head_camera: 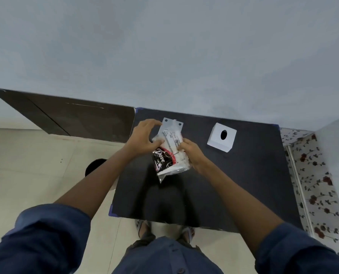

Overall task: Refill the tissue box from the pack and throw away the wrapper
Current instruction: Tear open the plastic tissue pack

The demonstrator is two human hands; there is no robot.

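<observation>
Pack (169,153) sat gripped between your left hand (143,138) and right hand (192,153). Right of the pack, well apart, stood the box (222,137).

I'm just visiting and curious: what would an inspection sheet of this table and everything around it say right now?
Surface: dark table with blue tape at its corners, mostly bare.
Job's things: tissue pack held above the table, its clear wrapper still around the tissues; white tissue box stands apart to the right, oval slot facing up.
Clutter: a white plate with dark holes lies behind the pack.
Grippers: left hand and right hand both grip the pack, fingers at its upper end.
Cables: nothing seen.
Surroundings: dark round bin on the tiled floor at left, partly hidden by the arm; dark panel along the wall; floral fabric at right.
</observation>
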